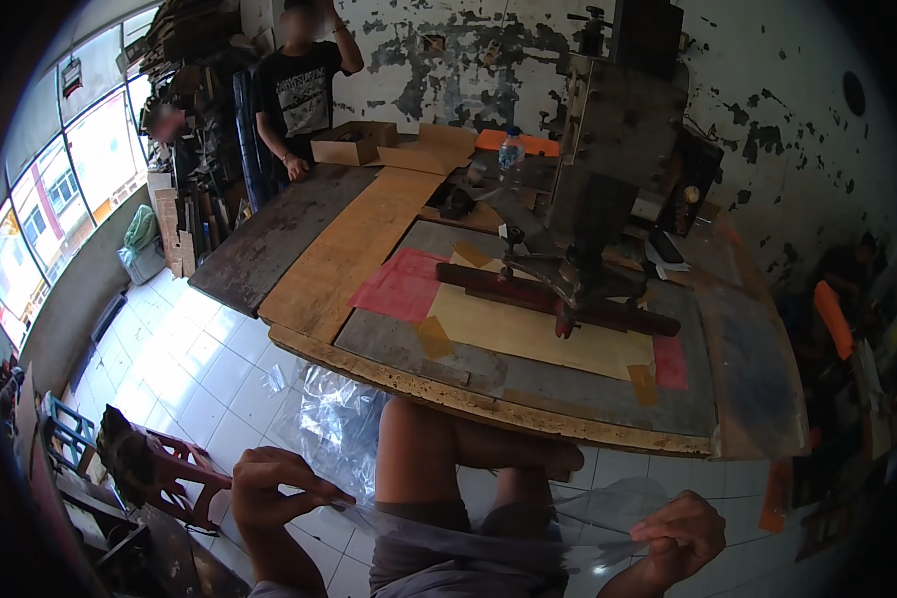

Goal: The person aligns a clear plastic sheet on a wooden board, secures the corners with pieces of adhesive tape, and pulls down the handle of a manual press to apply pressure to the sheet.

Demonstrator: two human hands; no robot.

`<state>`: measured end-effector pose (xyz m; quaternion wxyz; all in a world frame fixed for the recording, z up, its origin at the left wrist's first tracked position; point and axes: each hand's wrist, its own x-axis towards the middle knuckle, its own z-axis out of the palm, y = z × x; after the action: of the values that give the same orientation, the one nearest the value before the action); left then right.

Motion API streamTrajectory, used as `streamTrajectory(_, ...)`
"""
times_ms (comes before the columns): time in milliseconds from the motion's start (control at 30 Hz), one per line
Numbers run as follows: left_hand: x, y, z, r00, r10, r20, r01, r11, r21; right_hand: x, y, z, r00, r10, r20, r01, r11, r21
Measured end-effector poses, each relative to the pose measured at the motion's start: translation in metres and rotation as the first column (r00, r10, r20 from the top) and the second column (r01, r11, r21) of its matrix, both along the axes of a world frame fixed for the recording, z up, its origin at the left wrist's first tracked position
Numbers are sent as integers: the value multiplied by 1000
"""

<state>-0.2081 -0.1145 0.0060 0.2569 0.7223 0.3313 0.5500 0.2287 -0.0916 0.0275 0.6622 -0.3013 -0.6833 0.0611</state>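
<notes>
Clear plastic sheet (600,516): hold evenly taut, on the near side of the desk (488,405)'s front edge, pinched at opposite ends by left hand (272,488) and right hand (685,528); tug gently, avoiding creases.

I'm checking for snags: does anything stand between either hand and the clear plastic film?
Nothing visible does: the left hand and right hand pinch the clear plastic film directly, with it stretched between them.

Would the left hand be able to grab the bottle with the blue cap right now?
Probably not: the left hand is pinching a clear plastic sheet on the near side of the table, while the bottle stands toward its far side.
</notes>
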Motion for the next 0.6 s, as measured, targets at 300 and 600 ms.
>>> streamTrajectory(300,-8,-4,-1,1000,-10,25,10,1000,-1,-13,-7,15,999,25,32,-27,997,65)
streamTrajectory(600,-4,10,-17,989,128,-70,-135,985,-103,-15,1,4,989,-106,105,100,993,67)
